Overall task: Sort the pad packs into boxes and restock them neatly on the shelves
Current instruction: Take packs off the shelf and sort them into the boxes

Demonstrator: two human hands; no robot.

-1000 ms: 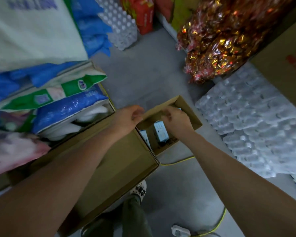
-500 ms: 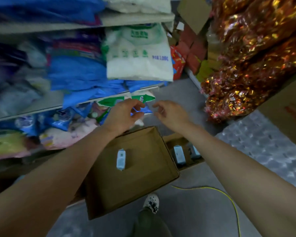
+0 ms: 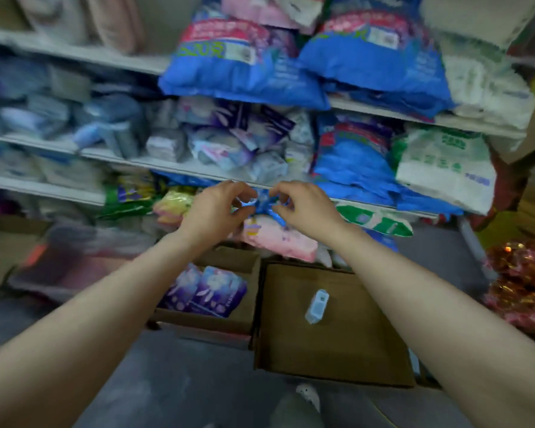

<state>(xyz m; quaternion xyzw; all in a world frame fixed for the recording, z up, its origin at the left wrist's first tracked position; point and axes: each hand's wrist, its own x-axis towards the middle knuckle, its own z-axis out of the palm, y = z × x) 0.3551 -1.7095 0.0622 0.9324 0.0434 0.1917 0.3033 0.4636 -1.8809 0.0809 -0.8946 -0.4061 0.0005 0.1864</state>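
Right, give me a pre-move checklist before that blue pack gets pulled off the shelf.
1. Left hand on the blue pack: ok, fingers pinch it.
2. Right hand on the pack: ok, pinching its other side.
3. Grip firmness: cannot tell, image blurred.
4. Open box below ready: ok, purple packs inside with room.
5. Closed box top free: not ok, a small pale pack lies on it.
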